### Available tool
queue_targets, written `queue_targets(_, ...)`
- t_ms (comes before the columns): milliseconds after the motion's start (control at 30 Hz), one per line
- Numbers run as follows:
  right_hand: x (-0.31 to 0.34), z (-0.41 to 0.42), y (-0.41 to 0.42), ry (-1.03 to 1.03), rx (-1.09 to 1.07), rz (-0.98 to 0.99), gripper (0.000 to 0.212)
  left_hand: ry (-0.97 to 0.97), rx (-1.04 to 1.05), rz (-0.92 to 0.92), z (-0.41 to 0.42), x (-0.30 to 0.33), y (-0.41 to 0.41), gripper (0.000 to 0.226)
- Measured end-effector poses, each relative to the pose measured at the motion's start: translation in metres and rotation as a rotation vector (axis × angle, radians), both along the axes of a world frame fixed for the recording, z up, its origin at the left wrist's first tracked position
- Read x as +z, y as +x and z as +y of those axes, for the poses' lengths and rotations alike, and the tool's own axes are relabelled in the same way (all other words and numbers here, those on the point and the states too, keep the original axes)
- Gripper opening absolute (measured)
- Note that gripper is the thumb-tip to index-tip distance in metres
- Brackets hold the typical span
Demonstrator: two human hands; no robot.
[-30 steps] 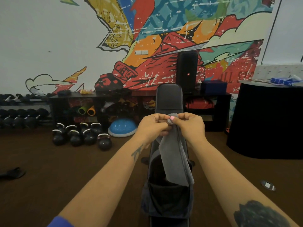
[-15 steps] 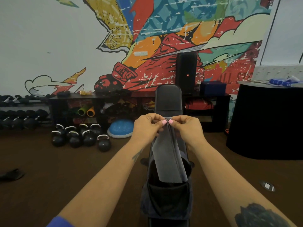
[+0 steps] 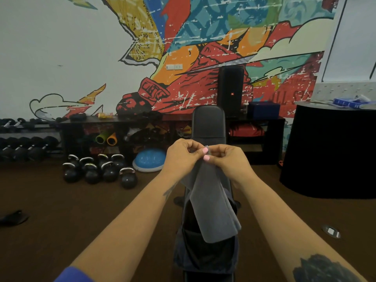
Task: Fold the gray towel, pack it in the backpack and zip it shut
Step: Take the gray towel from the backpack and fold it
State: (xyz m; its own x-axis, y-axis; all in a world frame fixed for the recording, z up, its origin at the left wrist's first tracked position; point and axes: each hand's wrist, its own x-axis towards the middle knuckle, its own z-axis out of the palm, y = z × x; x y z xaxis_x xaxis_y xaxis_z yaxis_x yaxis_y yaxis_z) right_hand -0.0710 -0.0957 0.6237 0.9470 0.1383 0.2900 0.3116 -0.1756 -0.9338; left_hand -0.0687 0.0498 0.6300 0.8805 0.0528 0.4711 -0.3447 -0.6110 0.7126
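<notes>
We pinch the gray towel [image 3: 211,202] at its top edge, left hand [image 3: 181,157] and right hand [image 3: 227,159] touching; it hangs below our grip, folded narrow, smooth, over the open backpack [image 3: 205,255].

Kettlebells [image 3: 99,171] beside blue balance dome [image 3: 149,159]

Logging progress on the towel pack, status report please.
Left hand and right hand both pinching gray towel top. Towel hanging over open backpack, not in. Nothing blocking.
</notes>
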Motion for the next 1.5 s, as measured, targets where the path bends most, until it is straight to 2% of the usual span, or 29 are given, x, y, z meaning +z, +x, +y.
queue_targets(67, 0.0, 0.0, 0.001, 0.023, -0.04, -0.001, 0.017, 0.025, -0.028, -0.012, 0.003, -0.001, 0.003, 0.013)
queue_targets(167, 0.002, -0.002, 0.003, 0.105, -0.073, 0.005, 0.013, 0.147, -0.012, -0.019, 0.012, -0.004, 0.007, 0.027)
queue_targets(267, 0.004, -0.008, 0.008, 0.177, -0.063, 0.051, 0.012, 0.356, 0.03, 0.108, 0.024, -0.009, 0.004, 0.026)
queue_targets(333, 0.005, -0.013, 0.012, 0.201, -0.075, 0.07, 0.011, 0.505, 0.033, 0.183, 0.032, -0.014, 0.001, 0.041)
queue_targets(433, 0.004, -0.017, 0.016, 0.197, -0.114, 0.074, 0.013, 0.61, 0.045, 0.185, 0.039, -0.015, -0.001, 0.046)
queue_targets(500, -0.002, -0.019, 0.018, 0.15, -0.165, 0.077, 0.014, 0.556, 0.042, 0.135, 0.041, -0.01, 0.0, 0.04)
queue_targets(567, -0.008, -0.02, 0.019, 0.116, -0.191, 0.092, 0.016, 0.393, -0.019, 0.112, 0.042, -0.001, 0.001, 0.031)
queue_targets(667, -0.011, -0.019, 0.018, 0.077, -0.182, 0.121, 0.01, 0.186, -0.122, 0.136, 0.039, 0.011, 0.0, 0.038)
queue_targets(833, -0.003, -0.018, 0.016, 0.059, -0.13, 0.099, 0.005, -0.007, -0.149, 0.162, 0.038, 0.008, 0.004, 0.02)
queue_targets(1000, 0.003, -0.02, 0.017, 0.086, -0.057, 0.078, 0.006, -0.261, -0.164, 0.151, 0.039, -0.002, 0.006, 0.052)
queue_targets(1167, 0.016, -0.017, 0.014, -0.122, 0.054, 0.007, 0.048, -0.258, -0.176, 0.112, 0.036, -0.002, 0.005, 0.052)
queue_targets(1200, 0.02, -0.015, 0.013, -0.185, 0.057, -0.055, 0.047, -0.245, -0.185, 0.105, 0.036, -0.002, 0.005, 0.052)
queue_targets(1267, 0.026, -0.009, 0.01, -0.332, 0.033, -0.216, 0.032, -0.232, -0.2, 0.102, 0.036, -0.002, 0.005, 0.052)
queue_targets(1333, 0.033, -0.005, 0.008, -0.452, 0.039, -0.329, 0.031, -0.216, -0.21, 0.095, 0.035, -0.001, 0.006, 0.052)
queue_targets(1400, 0.04, 0.0, 0.005, -0.567, 0.086, -0.351, 0.034, -0.17, -0.2, 0.077, 0.035, 0.0, 0.007, 0.052)
queue_targets(1500, 0.048, 0.006, 0.004, -0.773, 0.178, -0.306, 0.018, -0.15, -0.223, 0.072, 0.035, -0.001, 0.007, 0.048)
